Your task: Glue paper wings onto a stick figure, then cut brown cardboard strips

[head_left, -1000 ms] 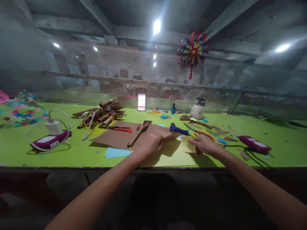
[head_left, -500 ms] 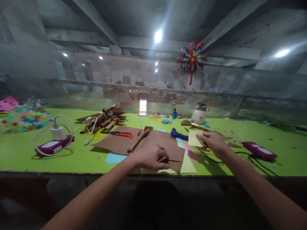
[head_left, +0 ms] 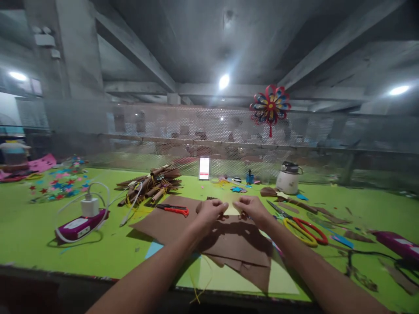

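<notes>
My left hand (head_left: pixel 211 210) and my right hand (head_left: pixel 250 207) meet above the brown paper sheets (head_left: pixel 229 244) in the middle of the green table (head_left: pixel 39 235). Both pinch a small pale yellow piece of paper (head_left: pixel 233 209) between their fingertips. A larger pale yellow sheet (head_left: pixel 225 279) lies under the brown sheets at the near edge. A light blue sheet (head_left: pixel 153 249) peeks out on the left.
A red utility knife (head_left: pixel 173 209), a pile of rolled brown paper sticks (head_left: pixel 149 185), a purple device with a white charger (head_left: pixel 81 220) sit left. Yellow and red scissors (head_left: pixel 304 229), a white jar (head_left: pixel 288 179), another purple device (head_left: pixel 397 244) lie right. A phone (head_left: pixel 204 168) stands by the mesh wall.
My right hand brought the small yellow piece in from the right, and my left hand rose off the brown sheet to grip it too. The camera has tilted and moved closer.
</notes>
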A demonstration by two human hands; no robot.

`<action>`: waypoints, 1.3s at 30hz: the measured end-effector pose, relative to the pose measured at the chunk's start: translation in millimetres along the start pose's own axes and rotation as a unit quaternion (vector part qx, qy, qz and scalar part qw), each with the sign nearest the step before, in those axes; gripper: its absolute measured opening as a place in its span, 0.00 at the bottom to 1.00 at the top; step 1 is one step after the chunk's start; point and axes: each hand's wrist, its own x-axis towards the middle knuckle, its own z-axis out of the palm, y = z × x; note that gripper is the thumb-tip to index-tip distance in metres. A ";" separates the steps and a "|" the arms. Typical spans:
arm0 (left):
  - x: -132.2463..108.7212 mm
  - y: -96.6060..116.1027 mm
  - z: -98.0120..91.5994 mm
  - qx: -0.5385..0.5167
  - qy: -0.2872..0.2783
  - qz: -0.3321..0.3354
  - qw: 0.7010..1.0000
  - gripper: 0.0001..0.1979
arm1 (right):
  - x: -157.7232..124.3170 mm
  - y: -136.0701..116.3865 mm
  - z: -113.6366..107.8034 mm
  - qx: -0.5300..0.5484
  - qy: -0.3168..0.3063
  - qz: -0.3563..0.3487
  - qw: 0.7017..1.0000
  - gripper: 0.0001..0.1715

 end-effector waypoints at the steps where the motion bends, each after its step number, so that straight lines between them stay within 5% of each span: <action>1: -2.0 0.1 0.0 -0.004 0.003 0.002 1.000 0.18 | -2.7 2.7 -1.9 0.021 -0.003 0.000 1.000 0.17; 8: -13.8 16.5 2.2 0.007 -0.035 0.073 0.997 0.13 | -19.6 -7.5 -8.6 0.109 -0.029 -0.031 0.993 0.20; 14: -16.9 27.7 9.6 -0.075 -0.104 0.057 0.990 0.15 | -21.1 -13.5 -12.5 0.149 -0.023 -0.035 0.988 0.17; 21: -13.1 21.6 10.7 -0.132 -0.073 0.044 0.988 0.13 | -22.8 -15.4 -11.5 0.154 0.002 -0.025 0.988 0.10; 31: -17.4 21.4 10.4 -0.035 0.006 0.079 0.996 0.10 | -18.7 -5.8 -11.2 0.103 -0.006 -0.067 0.992 0.06; 39: -19.5 26.6 1.1 -0.151 -0.110 -0.015 0.982 0.17 | -23.9 -19.0 -11.5 0.016 0.015 -0.092 0.996 0.09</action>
